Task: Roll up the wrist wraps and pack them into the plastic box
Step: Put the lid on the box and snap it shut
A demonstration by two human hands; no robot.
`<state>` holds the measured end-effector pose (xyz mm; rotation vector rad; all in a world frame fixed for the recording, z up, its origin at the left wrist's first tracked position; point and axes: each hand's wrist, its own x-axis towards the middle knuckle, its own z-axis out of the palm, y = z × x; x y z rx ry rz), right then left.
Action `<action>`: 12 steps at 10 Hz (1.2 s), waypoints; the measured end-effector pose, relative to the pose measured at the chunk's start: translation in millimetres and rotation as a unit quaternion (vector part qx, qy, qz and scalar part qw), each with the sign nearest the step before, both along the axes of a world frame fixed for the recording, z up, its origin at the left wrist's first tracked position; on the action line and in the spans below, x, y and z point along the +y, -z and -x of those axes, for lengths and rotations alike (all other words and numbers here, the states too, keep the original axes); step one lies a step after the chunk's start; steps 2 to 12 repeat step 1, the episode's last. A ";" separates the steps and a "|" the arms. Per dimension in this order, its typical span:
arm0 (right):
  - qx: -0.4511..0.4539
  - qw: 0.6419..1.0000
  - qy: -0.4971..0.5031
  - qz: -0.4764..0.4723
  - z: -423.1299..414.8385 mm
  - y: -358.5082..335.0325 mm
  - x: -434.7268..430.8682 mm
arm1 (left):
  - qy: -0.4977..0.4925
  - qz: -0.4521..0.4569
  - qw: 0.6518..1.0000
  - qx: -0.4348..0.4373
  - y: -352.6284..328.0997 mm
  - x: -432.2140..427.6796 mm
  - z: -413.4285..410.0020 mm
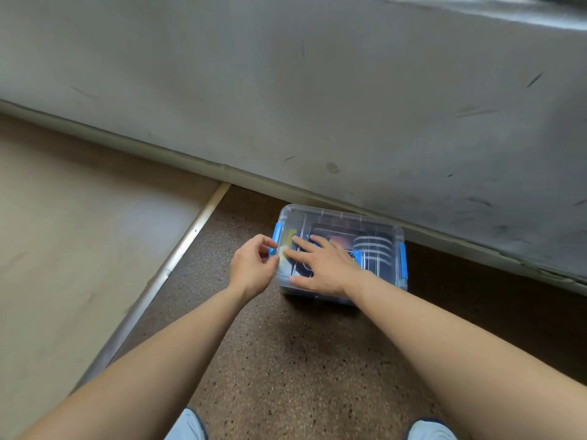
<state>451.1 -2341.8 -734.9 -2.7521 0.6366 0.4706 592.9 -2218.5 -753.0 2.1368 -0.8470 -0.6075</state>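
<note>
A clear plastic box [386, 236] with a lid on top and blue clips sits on the speckled brown floor by the wall. Through the lid I see dark rolled wraps [373, 247], one with white stripes, and something yellow at the left end. My right hand [320, 265] lies flat on the lid with straight fingers. At the box's left end, my left hand [254, 265] has its fingers curled around the left blue clip [277, 234].
A scuffed grey wall [317, 90] with a pale skirting runs diagonally just behind the box. A metal strip [178, 258] divides the brown floor from a beige floor on the left. My two shoe tips [432, 430] show at the bottom edge.
</note>
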 end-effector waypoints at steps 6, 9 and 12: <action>-0.020 1.000 0.006 -0.006 2.0 0.3 3.1 | 0.019 -0.006 0.999 0.027 -7.7 2.6 -6.2; -0.020 1.000 0.006 -0.006 2.0 0.3 3.1 | 0.019 -0.006 0.999 0.027 -7.7 2.6 -6.2; -0.020 1.000 0.006 -0.006 2.0 0.3 3.1 | 0.019 -0.006 0.999 0.027 -7.7 2.6 -6.2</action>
